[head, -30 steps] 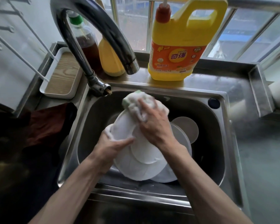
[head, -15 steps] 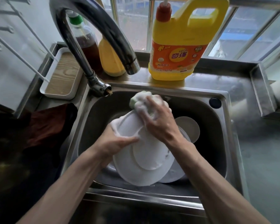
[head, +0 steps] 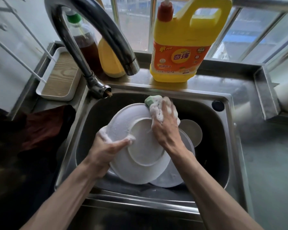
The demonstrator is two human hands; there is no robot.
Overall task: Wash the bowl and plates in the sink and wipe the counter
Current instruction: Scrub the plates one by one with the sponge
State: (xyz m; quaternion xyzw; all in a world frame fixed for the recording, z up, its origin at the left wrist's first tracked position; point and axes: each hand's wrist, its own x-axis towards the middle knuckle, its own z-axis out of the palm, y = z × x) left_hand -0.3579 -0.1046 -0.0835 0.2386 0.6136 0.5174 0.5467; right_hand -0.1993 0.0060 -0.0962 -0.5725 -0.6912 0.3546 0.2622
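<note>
Over the steel sink [head: 226, 146], my left hand [head: 106, 150] grips the left rim of a white plate [head: 140, 156], tilted with its underside facing me; foam covers my fingers. My right hand [head: 165, 123] presses a foamy green sponge [head: 152, 101] against the plate's upper right edge. A second white plate [head: 173, 178] lies beneath it in the basin. Part of a round white dish [head: 193, 130], perhaps the bowl, shows behind my right wrist.
A curved tap [head: 106, 30] arches over the sink's back left. A yellow detergent jug [head: 181, 47], a dark sauce bottle [head: 85, 40] and a yellow bottle [head: 110, 63] stand on the back ledge. A white tray [head: 60, 77] and a dark red cloth [head: 40, 128] sit left; grey counter [head: 269, 163] right.
My right hand has slid the sponge to the right along the plate's top rim. The plate has turned, now showing more of its foamy underside.
</note>
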